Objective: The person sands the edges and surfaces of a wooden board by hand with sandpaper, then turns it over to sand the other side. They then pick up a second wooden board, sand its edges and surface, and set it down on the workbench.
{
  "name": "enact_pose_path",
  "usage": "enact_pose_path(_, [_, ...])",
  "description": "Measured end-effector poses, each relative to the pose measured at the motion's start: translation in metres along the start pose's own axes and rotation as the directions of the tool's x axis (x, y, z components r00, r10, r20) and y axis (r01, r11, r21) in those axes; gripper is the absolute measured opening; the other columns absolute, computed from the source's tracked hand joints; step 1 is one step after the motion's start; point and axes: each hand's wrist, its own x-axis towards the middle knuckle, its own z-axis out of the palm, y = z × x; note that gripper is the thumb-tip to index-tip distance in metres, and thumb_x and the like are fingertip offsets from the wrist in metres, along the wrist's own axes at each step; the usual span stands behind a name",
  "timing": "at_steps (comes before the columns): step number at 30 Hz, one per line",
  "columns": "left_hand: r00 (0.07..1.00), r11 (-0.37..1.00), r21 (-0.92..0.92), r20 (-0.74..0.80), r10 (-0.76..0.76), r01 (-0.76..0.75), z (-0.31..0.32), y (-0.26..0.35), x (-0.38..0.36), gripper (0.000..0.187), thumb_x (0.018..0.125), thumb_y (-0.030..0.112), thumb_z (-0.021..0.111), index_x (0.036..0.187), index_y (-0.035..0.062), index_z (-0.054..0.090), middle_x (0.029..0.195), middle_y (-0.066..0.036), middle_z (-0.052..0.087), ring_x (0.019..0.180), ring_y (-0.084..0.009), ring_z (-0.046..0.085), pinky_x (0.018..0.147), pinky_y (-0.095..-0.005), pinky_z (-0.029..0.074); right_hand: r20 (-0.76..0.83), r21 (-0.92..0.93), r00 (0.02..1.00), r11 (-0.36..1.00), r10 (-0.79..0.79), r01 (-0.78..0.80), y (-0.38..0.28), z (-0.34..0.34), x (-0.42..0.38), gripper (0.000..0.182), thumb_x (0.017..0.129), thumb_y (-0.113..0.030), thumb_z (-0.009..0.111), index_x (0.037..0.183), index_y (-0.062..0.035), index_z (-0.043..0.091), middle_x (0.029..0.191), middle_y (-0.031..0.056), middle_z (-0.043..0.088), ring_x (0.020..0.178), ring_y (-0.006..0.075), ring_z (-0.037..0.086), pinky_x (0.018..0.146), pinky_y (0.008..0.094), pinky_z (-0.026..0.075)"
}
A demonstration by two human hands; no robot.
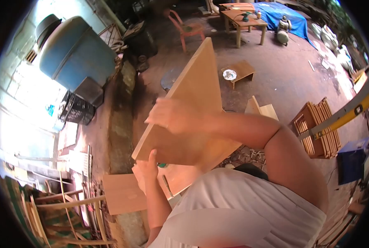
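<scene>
A large flat wooden board [199,82] stands tilted on edge in front of me, its long side slanting up and away. My right hand [168,113] reaches across its face, fingers curled over the long left edge, slightly blurred. At the lower left corner, my left hand [147,168] grips the board with its thumb upright against the face; its other fingers are partly hidden. Below the board lies a pale wooden panel [184,175]. A slim dark-handled tool [167,186] rests there, near a small green item [162,165] partly covered by the board.
Left of me, another flat board [124,194] lies on a low concrete wall [120,140]. A small low table [243,70], an orange chair [186,29] and a wooden table [244,18] stand farther off. Slatted wooden frames [317,128] and a yellow-handled saw [341,118] are at right.
</scene>
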Motion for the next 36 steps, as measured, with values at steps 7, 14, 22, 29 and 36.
enact_pose_path(7, [0.995, 0.987, 0.131, -0.040, -0.094, 0.098, 0.003, 0.007, -0.016, 0.044, 0.088, 0.022, 0.069, 0.119, -0.0061, 0.056, 0.114, -0.013, 0.063, 0.105, -0.0225, 0.059, 0.091, -0.0356, 0.045, 0.030, -0.466, 0.983, 0.873, 0.180, -0.146, 0.218, -0.126, -0.082, 0.032, 0.072, -0.005, 0.062, 0.102, -0.0126, 0.067, 0.106, 0.0064, 0.066, 0.105, 0.0307, 0.058, 0.096, 0.0518, 0.039])
enact_pose_path(14, [1.000, 0.998, -0.063, 0.010, -0.013, 0.013, 0.008, 0.009, -0.025, 0.045, 0.088, 0.018, 0.070, 0.122, -0.0057, 0.054, 0.119, -0.013, 0.061, 0.109, -0.0228, 0.057, 0.096, -0.0363, 0.044, 0.090, -0.071, 0.988, 0.990, 0.128, -0.122, 0.153, -0.094, -0.071, 0.040, 0.070, 0.000, 0.062, 0.108, -0.0132, 0.066, 0.110, 0.0068, 0.065, 0.108, 0.0302, 0.056, 0.100, 0.0467, 0.037])
enact_pose_path(22, [0.998, 1.000, -0.002, 0.058, 0.011, -0.011, 0.010, 0.022, -0.033, 0.039, 0.088, 0.013, 0.068, 0.121, -0.0054, 0.056, 0.116, -0.012, 0.062, 0.107, -0.0220, 0.058, 0.093, -0.0351, 0.045, 0.004, -0.354, 0.949, 0.888, 0.315, -0.294, 0.217, -0.151, -0.101, 0.035, 0.074, 0.002, 0.055, 0.106, -0.0080, 0.065, 0.107, 0.0078, 0.065, 0.106, 0.0279, 0.057, 0.102, 0.0464, 0.036])
enact_pose_path(29, [0.995, 0.991, 0.127, 0.080, -0.058, 0.048, 0.004, 0.018, -0.039, 0.038, 0.090, 0.015, 0.067, 0.120, -0.0063, 0.057, 0.116, -0.013, 0.063, 0.107, -0.0232, 0.058, 0.093, -0.0352, 0.045, 0.009, -0.272, 0.966, 0.930, 0.260, -0.248, 0.126, -0.102, -0.073, 0.032, 0.076, -0.001, 0.054, 0.104, -0.0068, 0.067, 0.108, 0.0091, 0.065, 0.110, 0.0297, 0.056, 0.101, 0.0458, 0.040])
enact_pose_path(36, [0.968, 0.943, 0.230, 0.021, -0.252, 0.241, 0.006, 0.042, -0.035, 0.040, 0.090, 0.015, 0.066, 0.120, -0.0097, 0.058, 0.120, -0.017, 0.063, 0.108, -0.0241, 0.059, 0.094, -0.0361, 0.046, 0.031, -0.079, 0.971, 0.969, 0.236, -0.233, 0.150, -0.101, -0.069, 0.054, 0.071, 0.006, 0.054, 0.123, -0.0046, 0.059, 0.129, 0.0179, 0.055, 0.121, 0.0343, 0.052, 0.098, 0.0443, 0.044])
